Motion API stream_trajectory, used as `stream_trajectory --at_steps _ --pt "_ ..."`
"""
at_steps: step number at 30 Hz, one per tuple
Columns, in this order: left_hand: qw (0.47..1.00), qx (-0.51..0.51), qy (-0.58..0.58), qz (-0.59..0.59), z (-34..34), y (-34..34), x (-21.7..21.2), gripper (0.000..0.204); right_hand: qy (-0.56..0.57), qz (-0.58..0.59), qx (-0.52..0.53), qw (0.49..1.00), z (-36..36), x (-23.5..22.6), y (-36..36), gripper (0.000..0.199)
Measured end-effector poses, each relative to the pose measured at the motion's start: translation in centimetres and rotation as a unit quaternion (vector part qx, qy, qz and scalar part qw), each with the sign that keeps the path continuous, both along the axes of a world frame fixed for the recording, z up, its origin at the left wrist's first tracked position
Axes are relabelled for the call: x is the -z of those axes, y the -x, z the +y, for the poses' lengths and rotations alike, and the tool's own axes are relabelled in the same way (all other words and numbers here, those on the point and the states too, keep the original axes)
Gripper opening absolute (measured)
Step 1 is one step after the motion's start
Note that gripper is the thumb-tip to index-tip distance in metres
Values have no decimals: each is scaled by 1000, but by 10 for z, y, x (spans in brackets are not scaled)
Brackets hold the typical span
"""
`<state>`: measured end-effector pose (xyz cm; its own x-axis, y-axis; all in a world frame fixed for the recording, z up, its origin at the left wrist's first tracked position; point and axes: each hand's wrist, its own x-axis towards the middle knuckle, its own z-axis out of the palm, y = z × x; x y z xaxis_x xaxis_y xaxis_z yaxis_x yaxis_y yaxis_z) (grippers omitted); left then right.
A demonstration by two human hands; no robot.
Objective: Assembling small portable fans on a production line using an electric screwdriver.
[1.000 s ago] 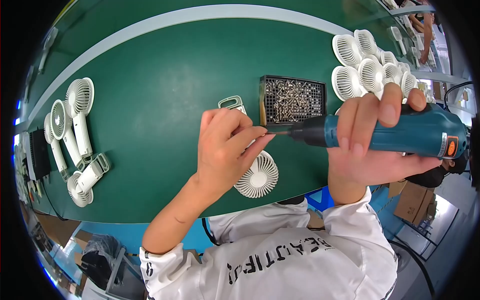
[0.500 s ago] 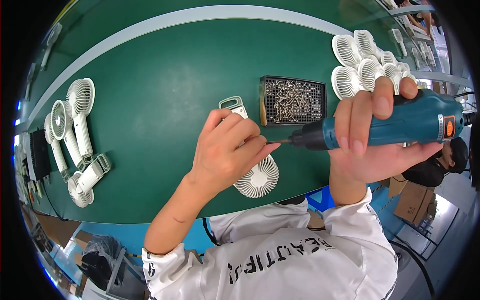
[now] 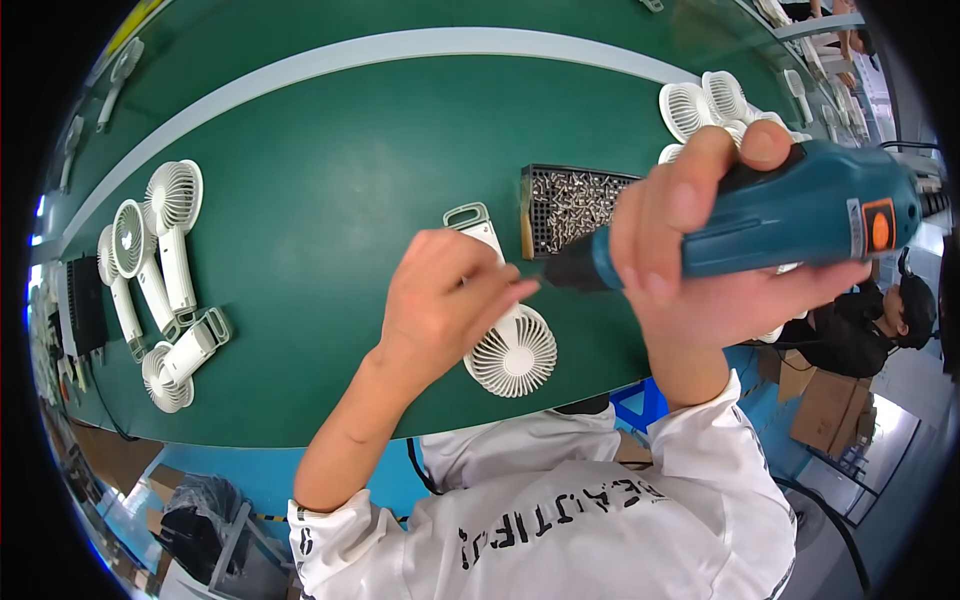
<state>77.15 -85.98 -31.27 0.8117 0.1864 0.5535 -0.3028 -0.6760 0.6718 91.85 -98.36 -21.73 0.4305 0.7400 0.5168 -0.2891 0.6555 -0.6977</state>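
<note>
My right hand (image 3: 690, 235) is wrapped round a teal and black electric screwdriver (image 3: 790, 215), held level with its black nose pointing left. Just off that nose, my left hand (image 3: 440, 300) has its thumb and fingers pressed together; whatever is in the pinch is too small to make out. Beneath the left hand lies a white handheld fan (image 3: 515, 358), its round slatted head toward me and its looped handle end pointing away. The hand hides the middle of the handle. A black tray (image 3: 527, 200) of small metal screws sits behind the screwdriver, partly covered by my right hand.
Several white fans (image 3: 170, 205) lie at the left of the green table (image 3: 330, 200). More fans (image 3: 690, 110) are grouped at the far right, partly behind my right hand. A pale strip (image 3: 430, 42) curves across the far side. Another person (image 3: 890, 315) is at the right.
My right hand has brought the screwdriver left, closer to my left hand, and it now covers more of the screw tray and the right-hand fans. The left hand stays pinched above the fan handle.
</note>
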Motion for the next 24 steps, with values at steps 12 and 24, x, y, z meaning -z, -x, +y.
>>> stream_trajectory --at_steps 12,24 --pt "980 -150 82 102 6 8 0 33 108 -50 141 983 60 12 35 117" --pt "975 -174 101 90 6 12 1 32 168 -75 103 978 63 20 35 113"
